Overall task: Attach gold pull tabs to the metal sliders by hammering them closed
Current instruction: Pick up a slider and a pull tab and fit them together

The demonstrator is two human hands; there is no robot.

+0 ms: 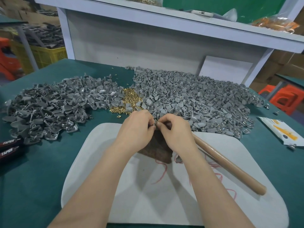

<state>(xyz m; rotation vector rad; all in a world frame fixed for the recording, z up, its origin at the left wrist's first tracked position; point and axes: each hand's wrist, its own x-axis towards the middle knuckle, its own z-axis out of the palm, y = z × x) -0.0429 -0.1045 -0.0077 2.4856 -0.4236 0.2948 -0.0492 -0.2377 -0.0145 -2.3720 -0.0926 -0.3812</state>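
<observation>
My left hand (pixel 137 127) and my right hand (pixel 174 130) meet fingertip to fingertip over a dark brown block (pixel 158 152) on a white board (pixel 92 178). Together they pinch a small grey metal piece (pixel 155 124), mostly hidden by the fingers. A heap of small gold parts (pixel 130 97) lies just beyond the hands. Grey metal pieces form one big pile at the left (pixel 49 102) and another at the right (pixel 189 96). A hammer with a wooden handle (pixel 230 167) lies on the board to the right of my right wrist; its head is hidden.
The green table (pixel 32 170) carries two black tools marked TAPER (pixel 9 147) at the left edge and a white-and-yellow packet (pixel 283 130) at the right. A white shelf unit (pixel 148 40) stands behind the piles. Orange stools and a yellow crate stand beyond the table.
</observation>
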